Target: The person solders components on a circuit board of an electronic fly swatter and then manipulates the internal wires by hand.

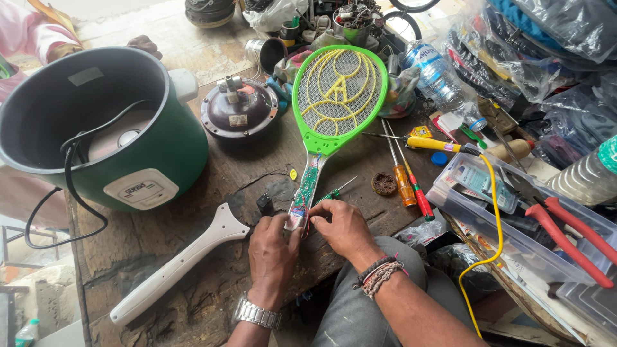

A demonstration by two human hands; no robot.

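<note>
A green racket-shaped insect swatter (339, 90) with a yellow mesh lies on the worn wooden bench (193, 283), its handle opened so the green circuit board (306, 186) shows. My left hand (273, 250) pinches the lower end of the handle, where a small white part sits. My right hand (344, 225) grips the same end from the right, fingers on the wires. The white handle cover (180, 263) lies loose to the left of my left hand. A small green screwdriver (334, 193) rests just above my right hand.
A green rice cooker (103, 128) with a black cord stands at left, with a dark round lid part (239, 109) beside it. Screwdrivers (405, 180), a yellow-handled soldering iron (437, 144), a clear plastic tray (514, 225), red-handled pliers (565, 231) and a water bottle (440, 80) crowd the right.
</note>
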